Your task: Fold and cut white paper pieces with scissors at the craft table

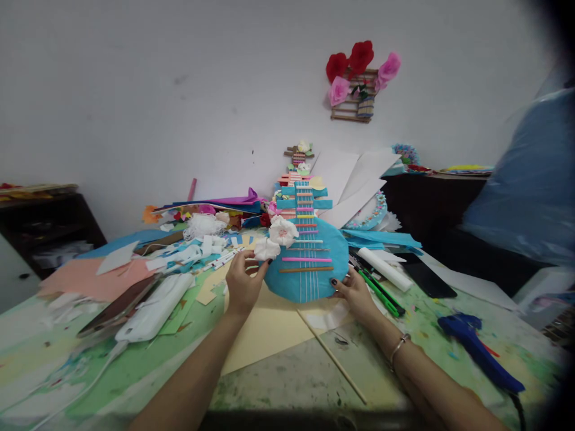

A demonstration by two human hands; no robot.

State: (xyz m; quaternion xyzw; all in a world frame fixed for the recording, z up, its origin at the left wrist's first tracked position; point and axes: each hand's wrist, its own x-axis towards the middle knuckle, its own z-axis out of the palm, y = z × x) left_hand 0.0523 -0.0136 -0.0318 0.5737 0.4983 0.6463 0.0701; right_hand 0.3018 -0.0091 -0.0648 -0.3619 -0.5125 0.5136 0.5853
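Blue stringed instrument [306,254] between two curled hands [242,280] [357,293]

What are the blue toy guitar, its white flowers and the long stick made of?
Blue toy guitar: dull paper or felt, perhaps; the surface looks flat without shine. White flowers: probably matte crinkled paper, with ruffled petals. Stick: likely unpainted wood or bamboo, pale tan and dull.

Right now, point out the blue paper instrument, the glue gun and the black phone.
Blue paper instrument [309,254], head view, on its stringed round body.
Glue gun [478,353], head view, on its handle.
Black phone [426,275], head view, on its dark screen.
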